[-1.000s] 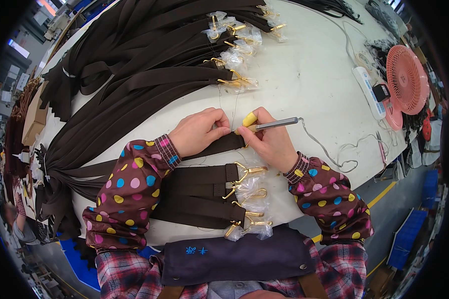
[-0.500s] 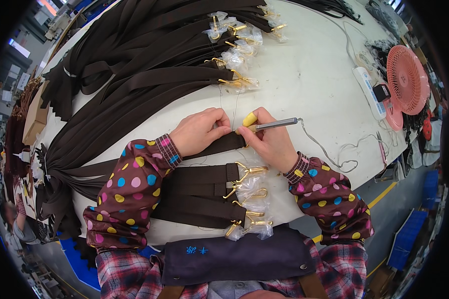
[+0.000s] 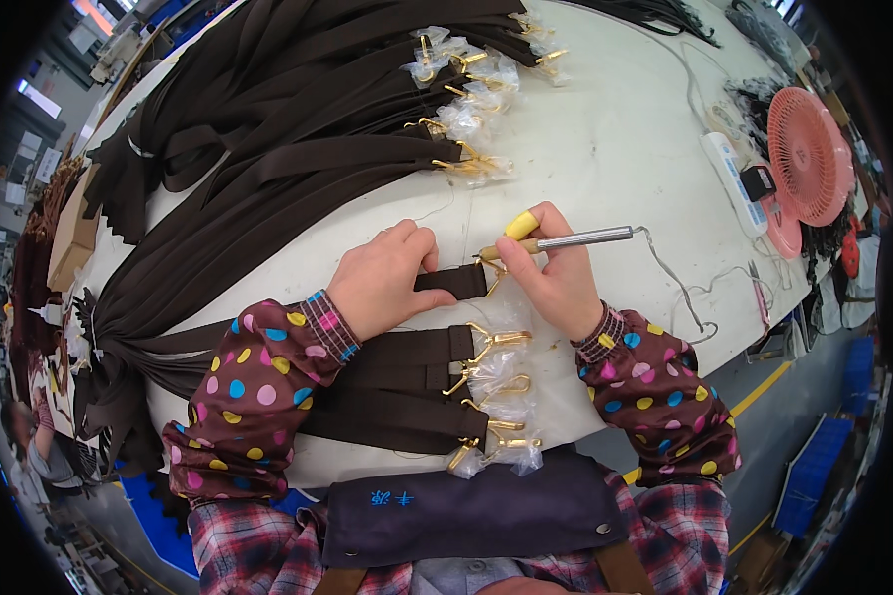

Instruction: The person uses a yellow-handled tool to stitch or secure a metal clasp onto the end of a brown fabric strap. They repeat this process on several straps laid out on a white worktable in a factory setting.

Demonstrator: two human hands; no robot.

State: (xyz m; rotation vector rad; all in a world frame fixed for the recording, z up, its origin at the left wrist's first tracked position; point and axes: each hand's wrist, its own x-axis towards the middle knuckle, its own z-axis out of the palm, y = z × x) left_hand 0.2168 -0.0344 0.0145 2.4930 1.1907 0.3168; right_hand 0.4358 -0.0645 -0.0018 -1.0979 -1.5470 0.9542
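My left hand (image 3: 379, 281) is closed on a dark brown webbing strap (image 3: 461, 283), its thumb lying along the near edge. A gold metal clip (image 3: 493, 276) is fixed at the strap's right end. Pinched in my right hand (image 3: 556, 273) is a corded pen-shaped tool (image 3: 585, 238) with a grey metal shaft and a tan front part. Its tip points left, just above the strap's end and close to the clip. A yellow finger cover (image 3: 521, 225) sits on one finger of my right hand.
Nearer me lie several brown straps (image 3: 397, 352) with gold clips in clear plastic. A large heap of similar straps (image 3: 298, 164) fills the far left. At the right are a white power strip (image 3: 732, 183), a pink fan (image 3: 810, 154) and a trailing grey cord (image 3: 680, 283).
My left hand has moved slightly left and down, away from the right hand. The tool has swung flatter and shifted right, and the strap's end and clip now show more.
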